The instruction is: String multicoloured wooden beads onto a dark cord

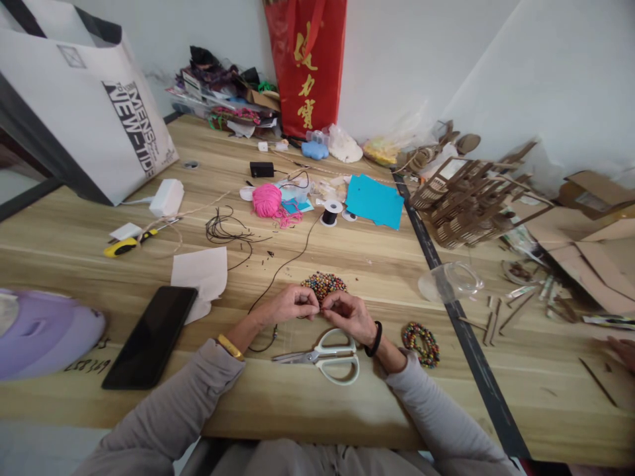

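My left hand (292, 305) and my right hand (348, 314) meet fingertip to fingertip just in front of a pile of multicoloured beads (323, 284) on the wooden table (347, 258). A thin black cord (285, 264) runs from a black spool (330, 213) to my left hand, whose fingers pinch it. My right hand's fingers are pinched at the cord's end, apparently on a small bead. White-handled scissors (327, 355) lie just below my hands. A finished ring of beads (421, 344) rests right of my right wrist.
A black phone (151, 335) and white paper (201, 272) lie at left, by a purple object (40, 334). Pink yarn (268, 200), teal paper (374, 200), a clear plastic cup (449, 281) and a wooden model (461, 198) sit farther off. Another person's hand (624, 350) shows at the right edge.
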Tool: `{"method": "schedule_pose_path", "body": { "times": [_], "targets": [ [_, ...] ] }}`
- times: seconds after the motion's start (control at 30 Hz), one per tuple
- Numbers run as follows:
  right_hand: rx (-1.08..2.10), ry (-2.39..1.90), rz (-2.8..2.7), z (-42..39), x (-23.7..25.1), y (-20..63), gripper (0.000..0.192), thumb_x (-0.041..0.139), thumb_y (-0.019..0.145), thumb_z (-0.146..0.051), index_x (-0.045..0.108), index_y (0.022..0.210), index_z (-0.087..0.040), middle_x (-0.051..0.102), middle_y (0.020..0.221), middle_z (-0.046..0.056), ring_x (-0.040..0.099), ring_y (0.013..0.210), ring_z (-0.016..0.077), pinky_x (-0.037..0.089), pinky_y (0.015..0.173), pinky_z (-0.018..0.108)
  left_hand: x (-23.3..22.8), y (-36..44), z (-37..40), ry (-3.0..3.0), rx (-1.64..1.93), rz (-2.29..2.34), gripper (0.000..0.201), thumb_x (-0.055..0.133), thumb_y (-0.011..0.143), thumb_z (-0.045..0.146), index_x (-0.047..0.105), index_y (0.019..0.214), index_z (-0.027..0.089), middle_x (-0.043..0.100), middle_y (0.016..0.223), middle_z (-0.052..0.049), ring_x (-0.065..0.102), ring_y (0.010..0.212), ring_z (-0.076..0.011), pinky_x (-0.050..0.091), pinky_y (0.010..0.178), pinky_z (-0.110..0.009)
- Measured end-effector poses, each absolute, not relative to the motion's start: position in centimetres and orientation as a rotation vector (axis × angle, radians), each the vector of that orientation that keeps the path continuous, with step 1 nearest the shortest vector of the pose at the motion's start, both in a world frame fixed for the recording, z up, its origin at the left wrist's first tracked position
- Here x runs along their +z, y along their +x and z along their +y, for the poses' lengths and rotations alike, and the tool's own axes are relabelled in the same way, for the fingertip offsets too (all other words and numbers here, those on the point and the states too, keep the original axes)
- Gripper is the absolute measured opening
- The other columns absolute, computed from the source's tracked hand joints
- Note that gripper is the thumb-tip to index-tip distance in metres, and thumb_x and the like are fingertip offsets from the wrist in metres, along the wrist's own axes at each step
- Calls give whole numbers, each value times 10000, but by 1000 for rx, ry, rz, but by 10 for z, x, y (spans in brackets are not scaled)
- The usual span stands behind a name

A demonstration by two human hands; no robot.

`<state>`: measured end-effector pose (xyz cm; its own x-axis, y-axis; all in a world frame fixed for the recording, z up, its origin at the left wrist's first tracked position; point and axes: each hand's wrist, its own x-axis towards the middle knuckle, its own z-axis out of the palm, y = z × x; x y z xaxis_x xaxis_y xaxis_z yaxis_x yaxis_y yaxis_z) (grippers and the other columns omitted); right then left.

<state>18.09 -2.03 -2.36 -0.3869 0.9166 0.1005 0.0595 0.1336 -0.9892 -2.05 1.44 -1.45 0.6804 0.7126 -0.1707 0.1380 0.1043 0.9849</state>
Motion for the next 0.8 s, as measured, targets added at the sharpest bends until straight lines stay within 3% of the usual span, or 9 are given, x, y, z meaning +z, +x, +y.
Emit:
{"method": "schedule_pose_path", "body": {
  "times": [0.8],
  "targets": [
    [1321,-946,-1678,-20,-21,181,238,648,819,-407,622,837,-170,628,764,39,567,678,128,462,602,243,-14,-21,14,1449,493,750,222,668,754,321,616,780,106,645,638,-19,567,595,-104,421,601,-215]
  ]
}}
